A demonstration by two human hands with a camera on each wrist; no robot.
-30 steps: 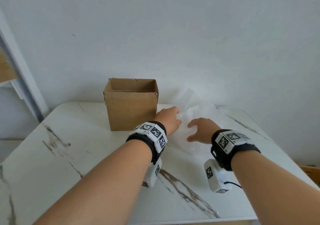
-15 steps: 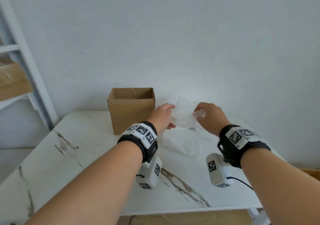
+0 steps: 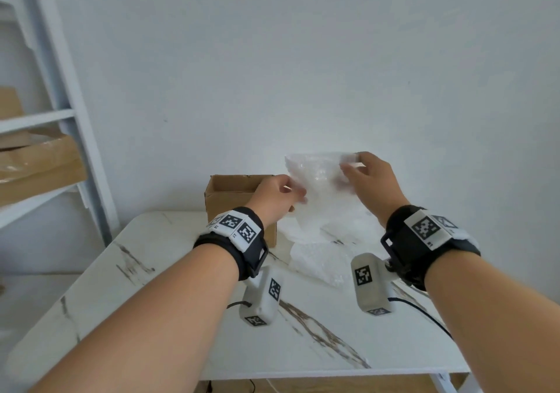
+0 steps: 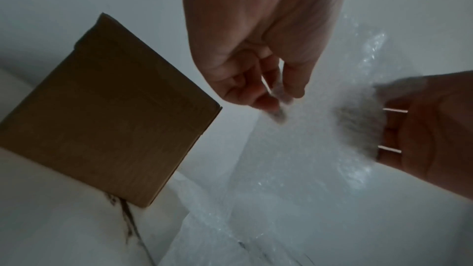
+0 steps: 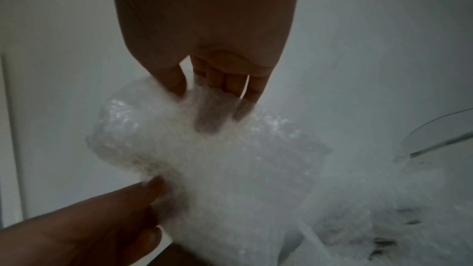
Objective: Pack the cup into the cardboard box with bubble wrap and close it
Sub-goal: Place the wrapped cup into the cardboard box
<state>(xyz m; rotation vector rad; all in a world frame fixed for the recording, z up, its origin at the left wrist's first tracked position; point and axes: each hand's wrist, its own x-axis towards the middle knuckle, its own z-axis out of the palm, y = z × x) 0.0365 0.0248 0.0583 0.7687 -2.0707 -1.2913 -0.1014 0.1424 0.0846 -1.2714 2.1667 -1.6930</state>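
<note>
- Bubble wrap (image 3: 321, 198) held up at frame centre, above the table (image 3: 169, 274); its lower part trails onto a second crumpled piece.
- Left hand (image 3: 274, 198) pinches the sheet's left edge; right hand (image 3: 371, 180) grips the top right corner, fingers curled into it.
- Cardboard box (image 3: 233, 198) stands open just left of the sheet.
- Cup not visible in any view.
- Wrap looks light, limp, slick; likely best held by edges or corners, pinched firmly.

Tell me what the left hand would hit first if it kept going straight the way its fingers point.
Most likely only the bubble wrap that the left hand pinches already; beyond it the right hand, though depth is unclear.
</note>
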